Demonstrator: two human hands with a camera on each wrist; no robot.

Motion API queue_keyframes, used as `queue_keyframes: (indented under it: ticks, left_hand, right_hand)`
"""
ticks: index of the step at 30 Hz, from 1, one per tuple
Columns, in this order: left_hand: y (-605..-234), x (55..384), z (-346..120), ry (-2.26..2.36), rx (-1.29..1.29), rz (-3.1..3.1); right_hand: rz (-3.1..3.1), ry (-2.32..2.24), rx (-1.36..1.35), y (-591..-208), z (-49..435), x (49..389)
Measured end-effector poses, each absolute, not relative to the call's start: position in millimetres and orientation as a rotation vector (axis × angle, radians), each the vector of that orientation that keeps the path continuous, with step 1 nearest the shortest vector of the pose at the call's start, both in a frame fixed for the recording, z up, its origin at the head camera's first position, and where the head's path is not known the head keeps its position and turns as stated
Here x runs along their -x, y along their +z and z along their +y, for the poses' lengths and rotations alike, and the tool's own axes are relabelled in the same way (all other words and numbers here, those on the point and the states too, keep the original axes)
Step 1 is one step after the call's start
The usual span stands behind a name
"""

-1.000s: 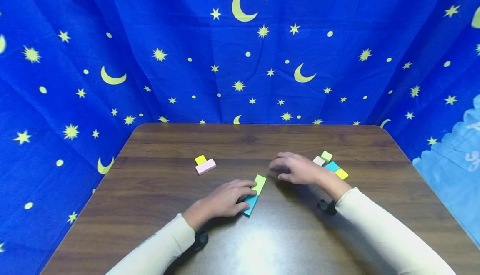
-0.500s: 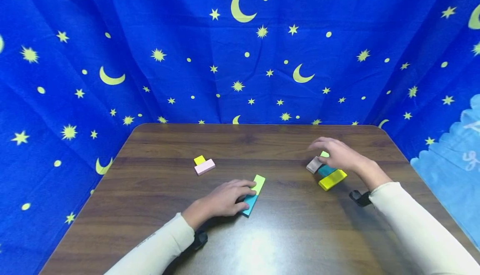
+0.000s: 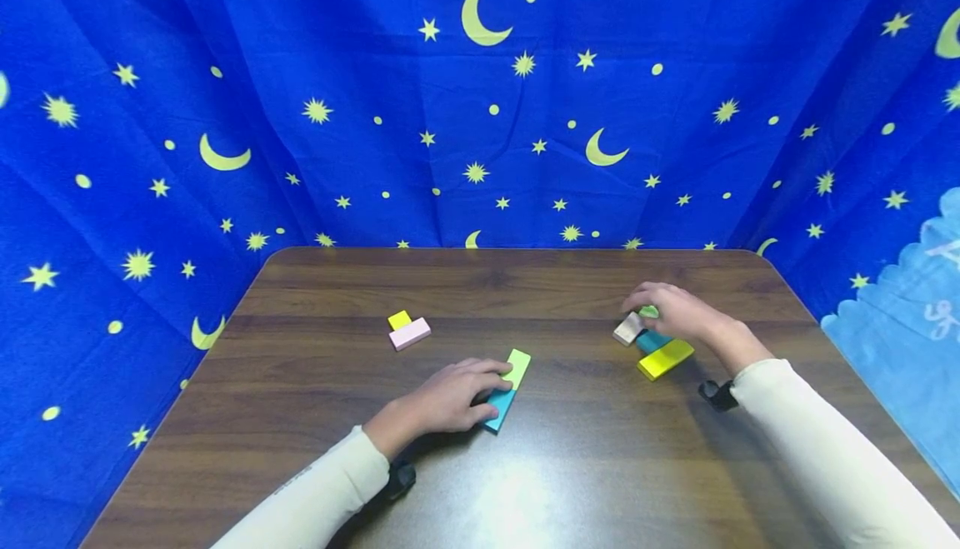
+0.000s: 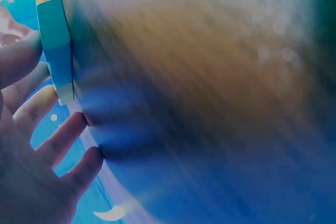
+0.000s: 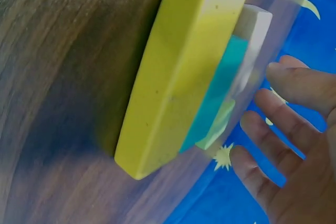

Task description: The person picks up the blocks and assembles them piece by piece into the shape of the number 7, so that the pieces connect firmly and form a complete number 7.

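My left hand [image 3: 453, 395] rests over a blue block [image 3: 504, 405] and a light green block [image 3: 519, 364], laid end to end in one slanting strip. Thumb and fingertips touch the strip from its left side, and the left wrist view shows the other fingers reaching the table. At the right, my right hand [image 3: 675, 313] hovers over a cluster of blocks, its fingers spread and gently bent. Its fingertips are close by the whitish block [image 3: 628, 330] and a green block [image 3: 649, 311], partly covered. A teal block [image 3: 652, 341] and a long yellow block [image 5: 181, 72] lie nearer me.
Further left on the brown wooden table [image 3: 322, 416] lie a pale pink block [image 3: 410, 333] and a small yellow block [image 3: 399, 319], side by side. A blue curtain [image 3: 375, 49] with moons and stars surrounds the table's far edge and sides.
My right hand has moved right from mid-table to over the right cluster, then dipped slightly. The yellow block there now shows in full. My left hand has stayed on its strip.
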State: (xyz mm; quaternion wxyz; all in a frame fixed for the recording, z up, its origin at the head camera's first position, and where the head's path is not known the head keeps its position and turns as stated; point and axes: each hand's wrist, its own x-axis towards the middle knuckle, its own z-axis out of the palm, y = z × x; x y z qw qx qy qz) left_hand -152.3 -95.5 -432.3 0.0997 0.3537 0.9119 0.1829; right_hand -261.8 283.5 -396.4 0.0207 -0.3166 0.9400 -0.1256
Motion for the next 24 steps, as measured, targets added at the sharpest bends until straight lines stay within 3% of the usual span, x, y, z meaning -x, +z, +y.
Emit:
queue_keyframes:
  ticks: [24]
  left_hand:
    - [-432.0, 151.9, -95.1, 0.562, -1.031, 2.702]
  right_hand:
    - [2.915, -0.398, 1.019, -415.8, 275.3, 262.5]
